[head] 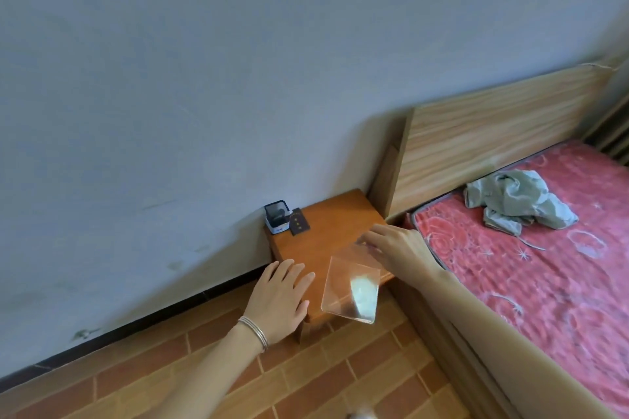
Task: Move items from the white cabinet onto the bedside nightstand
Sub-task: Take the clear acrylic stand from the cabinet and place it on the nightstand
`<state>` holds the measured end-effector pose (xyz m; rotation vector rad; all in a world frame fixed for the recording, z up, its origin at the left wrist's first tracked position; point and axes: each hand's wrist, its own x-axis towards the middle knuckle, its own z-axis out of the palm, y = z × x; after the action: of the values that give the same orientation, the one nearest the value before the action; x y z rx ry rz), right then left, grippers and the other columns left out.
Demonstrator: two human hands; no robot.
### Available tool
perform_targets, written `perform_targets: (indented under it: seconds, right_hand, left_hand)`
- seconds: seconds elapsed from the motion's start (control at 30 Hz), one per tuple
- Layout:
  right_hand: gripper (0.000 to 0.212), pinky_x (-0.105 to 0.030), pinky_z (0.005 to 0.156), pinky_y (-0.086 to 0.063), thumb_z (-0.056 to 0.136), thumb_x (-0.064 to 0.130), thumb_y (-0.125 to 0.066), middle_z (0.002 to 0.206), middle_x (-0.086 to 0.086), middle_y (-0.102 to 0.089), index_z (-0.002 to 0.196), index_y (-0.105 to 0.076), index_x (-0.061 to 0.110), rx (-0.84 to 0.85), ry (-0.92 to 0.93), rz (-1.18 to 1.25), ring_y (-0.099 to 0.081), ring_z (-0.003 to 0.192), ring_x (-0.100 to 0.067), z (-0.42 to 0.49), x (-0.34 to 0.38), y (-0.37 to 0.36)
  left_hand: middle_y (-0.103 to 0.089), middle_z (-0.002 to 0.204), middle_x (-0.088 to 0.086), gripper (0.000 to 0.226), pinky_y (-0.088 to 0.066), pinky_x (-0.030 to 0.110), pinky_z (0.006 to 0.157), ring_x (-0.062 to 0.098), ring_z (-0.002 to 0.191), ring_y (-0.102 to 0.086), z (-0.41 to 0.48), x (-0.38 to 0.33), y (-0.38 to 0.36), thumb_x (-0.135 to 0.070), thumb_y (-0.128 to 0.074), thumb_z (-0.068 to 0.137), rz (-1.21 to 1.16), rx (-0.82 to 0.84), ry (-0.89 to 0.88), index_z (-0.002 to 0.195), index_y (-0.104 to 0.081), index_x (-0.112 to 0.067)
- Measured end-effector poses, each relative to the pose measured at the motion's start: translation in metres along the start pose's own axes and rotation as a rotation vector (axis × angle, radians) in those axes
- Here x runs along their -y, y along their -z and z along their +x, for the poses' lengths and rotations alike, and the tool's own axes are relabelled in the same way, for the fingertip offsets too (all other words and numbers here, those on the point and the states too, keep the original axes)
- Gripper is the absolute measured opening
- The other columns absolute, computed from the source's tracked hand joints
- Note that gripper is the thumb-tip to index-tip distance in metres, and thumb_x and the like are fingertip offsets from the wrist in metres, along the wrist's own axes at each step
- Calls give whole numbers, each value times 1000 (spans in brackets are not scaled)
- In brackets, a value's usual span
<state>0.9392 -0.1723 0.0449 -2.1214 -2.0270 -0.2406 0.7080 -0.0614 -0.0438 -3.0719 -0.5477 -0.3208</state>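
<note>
A small orange-brown wooden nightstand (333, 224) stands against the wall beside the bed. My right hand (394, 248) pinches the top corner of a clear square plastic sheet (350, 286), which hangs tilted above the nightstand's near right part. My left hand (282, 296) lies flat with fingers spread on the nightstand's near left corner; a silver bangle is on that wrist. At the back left of the top stand a small black-and-white box (278, 216) and a dark card (299, 221). The white cabinet is out of view.
A bed with a pink patterned mattress (544, 265) and a wooden headboard (493, 143) fills the right side. A crumpled grey-green cloth (517, 201) lies on it. The grey wall runs behind, and brick-pattern flooring (204, 378) lies below.
</note>
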Motion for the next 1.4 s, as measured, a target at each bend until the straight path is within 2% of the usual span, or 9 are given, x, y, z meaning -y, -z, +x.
perform_targets:
  seconds: [0.13,0.27,0.57,0.63,0.97,1.1,1.2,1.3,1.4]
  right_hand:
    - [22,-22,41,-43,70,11,-80,79,4,-66,87,-70,21,90,57,37,-64,62,-16,39,-42,-35]
    - [23,-15,39,-33,65,15,-84,75,5,-66,82,-71,21,157,143,88,-62,57,-13,73,-79,-73]
    - [34,-19,37,-31,62,4,-84,73,2,-61,86,-66,20,305,359,80,-55,56,-19,146,-173,-185]
    - [38,-19,38,-26,57,-1,-84,69,3,-58,82,-66,21,306,367,73,-53,54,-20,154,-186,-203]
    - [39,-20,37,-29,52,-4,-83,67,2,-56,78,-66,20,285,369,127,-51,55,-22,176,-245,-297]
    - [31,-21,37,-26,56,-4,-78,65,2,-53,73,-65,19,210,411,136,-45,52,-19,167,-253,-325]
    - [37,-22,39,-27,50,-10,-74,68,1,-57,72,-65,18,161,430,133,-47,53,-19,161,-253,-340]
    - [35,-27,49,-38,53,-5,-80,76,-1,-62,79,-68,16,78,401,156,-55,63,-21,152,-251,-352]
    - [30,-33,75,-41,75,2,-71,101,-7,-63,102,-66,12,-65,304,227,-58,94,-25,133,-245,-355]
  left_hand:
    - [-64,117,3,49,-47,41,93,24,111,-58,31,5,-33,-42,-72,71,-32,54,82,115,-65,-23]
    - [-63,119,4,50,-46,42,94,24,113,-57,66,1,-69,-42,-74,69,-47,123,164,115,-66,-23]
    - [-59,127,5,49,-42,43,100,24,119,-54,143,-18,-148,-46,-61,79,-72,186,307,122,-62,-22]
    - [-59,128,6,49,-43,43,100,24,119,-54,153,-17,-164,-45,-61,79,-95,225,334,123,-62,-22]
    - [-61,123,8,58,-48,42,92,25,112,-59,190,1,-284,-41,-77,66,-132,373,443,118,-65,-20]
    - [-62,123,9,61,-48,42,90,25,109,-61,187,7,-319,-40,-81,61,-152,378,472,117,-65,-21]
    - [-62,123,8,62,-48,41,90,25,109,-61,185,12,-336,-40,-81,60,-159,382,487,116,-66,-21]
    - [-60,126,9,63,-44,42,94,25,114,-58,181,16,-353,-40,-81,60,-153,384,484,118,-65,-21]
    - [-58,130,11,67,-40,43,96,26,119,-55,179,23,-368,-40,-82,59,-165,408,498,120,-64,-20]
